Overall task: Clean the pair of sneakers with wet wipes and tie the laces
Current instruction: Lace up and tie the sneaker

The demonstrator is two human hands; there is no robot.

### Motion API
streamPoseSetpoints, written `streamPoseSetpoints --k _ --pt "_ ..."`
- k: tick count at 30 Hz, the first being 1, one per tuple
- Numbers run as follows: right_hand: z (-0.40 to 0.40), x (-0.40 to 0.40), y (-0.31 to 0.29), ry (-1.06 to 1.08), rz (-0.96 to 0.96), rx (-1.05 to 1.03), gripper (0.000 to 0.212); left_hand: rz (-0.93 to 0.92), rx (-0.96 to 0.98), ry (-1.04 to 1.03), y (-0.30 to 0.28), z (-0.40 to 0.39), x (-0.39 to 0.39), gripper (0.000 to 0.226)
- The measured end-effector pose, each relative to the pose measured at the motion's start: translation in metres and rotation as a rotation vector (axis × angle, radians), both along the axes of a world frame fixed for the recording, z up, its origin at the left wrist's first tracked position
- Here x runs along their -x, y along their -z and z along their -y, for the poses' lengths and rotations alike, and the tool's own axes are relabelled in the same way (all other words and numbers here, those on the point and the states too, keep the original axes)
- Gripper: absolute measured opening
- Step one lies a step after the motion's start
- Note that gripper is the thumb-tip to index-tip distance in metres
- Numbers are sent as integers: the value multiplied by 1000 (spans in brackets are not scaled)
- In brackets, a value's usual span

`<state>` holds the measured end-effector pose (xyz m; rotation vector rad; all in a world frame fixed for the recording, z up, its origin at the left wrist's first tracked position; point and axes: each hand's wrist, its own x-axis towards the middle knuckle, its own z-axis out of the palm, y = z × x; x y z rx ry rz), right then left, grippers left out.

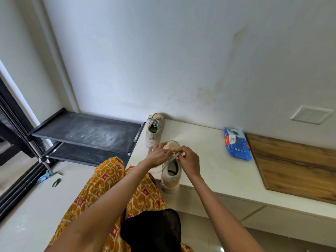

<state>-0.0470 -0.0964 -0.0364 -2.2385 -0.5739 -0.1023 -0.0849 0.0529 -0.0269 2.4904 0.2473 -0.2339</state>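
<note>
Centrally, the laces (171, 158) of the near sneaker (171, 176) are pinched by both the left hand (159, 155) and right hand (189, 159), its heel set at the ledge's (209, 171) front edge. 1 tied sneaker (155, 129) is stood by the wall; the wipes (236, 144) are well apart rightward, bare ledge between.

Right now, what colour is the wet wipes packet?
Blue, with a white and red label; the wet wipes packet shows best in the head view.

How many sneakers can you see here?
2. One sneaker stands at the back of the counter against the wall. The other sneaker sits nearer the front edge, under both hands. None seems hidden.
</note>
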Motion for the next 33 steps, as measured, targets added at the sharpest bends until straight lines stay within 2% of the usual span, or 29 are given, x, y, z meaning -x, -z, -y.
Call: streamPoseSetpoints --k 1,3,4,6,8,9,11,13,17,21,24,26,29,31,33 --pt "0 0 0 -7 4 -1 15 16 10 -39 2 2 0 52" --pt "1 -1 1 -23 14 1 15 101 191 -266 2 4 -2 53" --pt "1 -1 1 -30 18 3 15 158 348 -410 1 3 -4 53" --pt "2 -1 3 -33 10 4 15 258 782 -663 -2 1 -8 48" --pt "4 -1 5 -27 -27 -25 16 321 1195 -824 -5 -7 -11 39" --pt "5 -1 6 -24 -54 -57 17 354 1341 -855 -6 -12 -11 31" --pt "6 -1 6 -6 -148 -176 15 398 1460 -854 -9 -18 -9 17" --pt "8 1 4 45 -281 -353 12 377 1396 -835 -9 -21 -8 18" --pt "18 9 7 152 -508 -636 12 320 1111 -779 3 -32 -2 25" --pt "31 10 15 296 -629 -842 16 265 834 -761 15 -38 4 28" --pt "41 2 10 391 -653 -962 20 183 592 -588 16 -36 3 25" --pt "48 -8 8 383 -612 -917 22 121 319 -401 13 -31 -2 25" --pt "52 -23 5 260 -546 -643 28 89 -81 -229 5 -21 -10 37" --pt "52 -29 5 142 -462 -345 42 127 -199 -192 1 -14 -12 53" --pt "47 -29 3 54 -300 -63 53 176 -239 -129 -4 -9 -14 68"
